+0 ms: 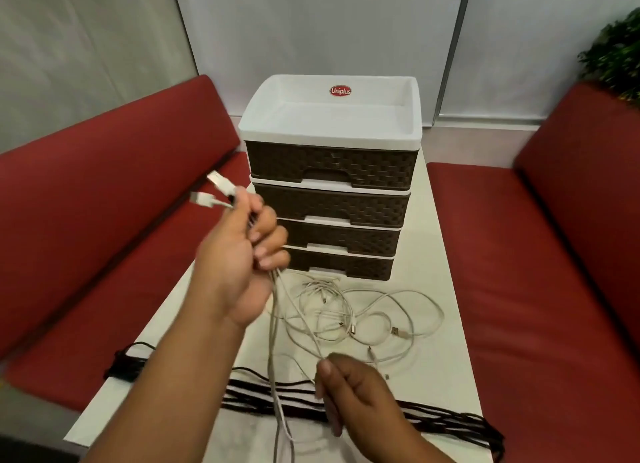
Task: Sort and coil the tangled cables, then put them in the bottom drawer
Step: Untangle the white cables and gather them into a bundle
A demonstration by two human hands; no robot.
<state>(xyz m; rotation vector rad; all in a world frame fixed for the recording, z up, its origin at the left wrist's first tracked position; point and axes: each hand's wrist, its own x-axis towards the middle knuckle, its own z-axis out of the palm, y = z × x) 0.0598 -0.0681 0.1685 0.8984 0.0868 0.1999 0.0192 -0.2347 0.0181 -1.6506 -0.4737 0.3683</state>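
Gripping a bundle of white cables (277, 310) in your raised left hand (239, 251), you have your fingers curled tight around them, with two white USB plugs (216, 188) sticking up out of the fist and the strands hanging down past your wrist. Your right hand (349, 393) sits lower and nearer you, thumb and fingers pinching one of those hanging strands. Most of the white tangle (360, 313) lies loose on the pale table (443, 376), just in front of the drawer unit (332, 192). Its bottom drawer (343, 265) is closed, as are the three above it, and your left hand covers its left end. Black cables (450, 421) stretch across the table's near edge under your right hand, with another black bunch (126, 362) at the left corner. Red benches (519, 272) flank the table, and a green plant (616, 53) shows at the far right.
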